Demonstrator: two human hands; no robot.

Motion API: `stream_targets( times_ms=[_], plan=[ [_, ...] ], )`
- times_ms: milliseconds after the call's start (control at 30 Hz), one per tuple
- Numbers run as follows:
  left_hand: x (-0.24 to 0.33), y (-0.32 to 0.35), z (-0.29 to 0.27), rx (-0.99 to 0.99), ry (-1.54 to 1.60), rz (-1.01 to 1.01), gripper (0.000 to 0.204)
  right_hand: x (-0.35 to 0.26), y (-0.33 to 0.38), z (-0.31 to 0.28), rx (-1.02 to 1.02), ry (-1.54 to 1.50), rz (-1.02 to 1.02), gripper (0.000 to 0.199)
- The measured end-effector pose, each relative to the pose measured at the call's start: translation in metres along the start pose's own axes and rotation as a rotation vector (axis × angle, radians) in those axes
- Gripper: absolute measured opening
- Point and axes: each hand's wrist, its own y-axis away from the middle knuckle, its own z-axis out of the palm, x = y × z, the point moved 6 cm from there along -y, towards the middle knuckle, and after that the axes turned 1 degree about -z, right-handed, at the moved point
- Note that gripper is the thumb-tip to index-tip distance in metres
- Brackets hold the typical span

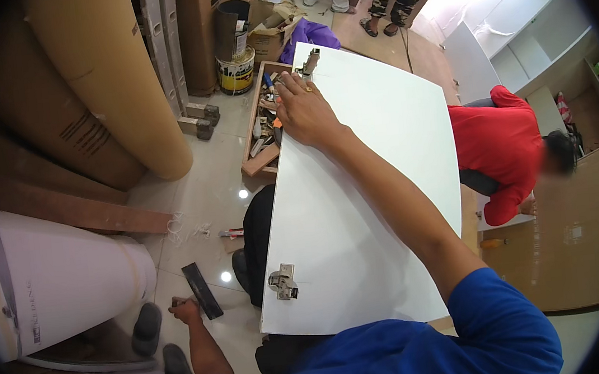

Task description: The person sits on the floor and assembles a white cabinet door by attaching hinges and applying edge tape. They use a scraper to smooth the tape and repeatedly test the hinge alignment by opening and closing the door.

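Observation:
A white cabinet door panel point(377, 172) lies across my lap. My right hand point(306, 110) rests at its far left edge, palm down with fingers spread, the fingertips by a metal cabinet hinge point(310, 62). A second metal hinge point(283, 282) sits at the panel's near left corner, with no hand on it. Low on the left, my left hand point(186, 310) hangs over the floor, its fingers curled together; what they hold, if anything, is too small to make out. Just right of it is a black rectangular block point(202, 291).
Beyond the panel's left edge stands a wooden tray point(246, 145) of tools and scraps. A can point(236, 70), cardboard rolls point(109, 83) and a white wrapped roll point(63, 275) line the left. A person in red point(501, 146) bends at the right; others stand at the back.

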Motion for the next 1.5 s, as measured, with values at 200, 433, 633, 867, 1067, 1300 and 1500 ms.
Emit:
stream_targets(
  times_ms=[200,433,633,867,1067,1300,1500],
  plan=[
    [0.01,-0.006,-0.01,0.078,-0.213,0.053,0.092,-0.019,0.013,-0.005,0.016,-0.07,-0.103,0.044],
    [0.051,0.04,-0.062,-0.426,0.707,-0.035,0.078,-0.072,0.084,-0.035,-0.16,-0.243,-0.384,0.031],
    [0.116,0.133,-0.095,-0.85,1.297,0.091,0.059,-0.113,0.129,-0.044,-0.233,-0.368,-0.574,0.034],
    [0.222,0.25,-0.107,-1.472,1.642,0.175,0.078,-0.105,0.141,-0.046,-0.122,-0.394,-0.548,0.031],
    [0.278,0.311,-0.124,-1.583,1.578,0.442,0.086,-0.106,0.135,-0.042,-0.155,-0.382,-0.422,0.025],
    [0.287,0.332,-0.129,-1.542,1.286,0.61,0.083,-0.088,0.136,-0.035,-0.049,-0.236,-0.222,0.045],
    [0.272,0.328,-0.133,-1.029,1.085,0.621,0.075,-0.082,0.149,-0.03,-0.072,-0.087,-0.223,0.053]
  ],
)
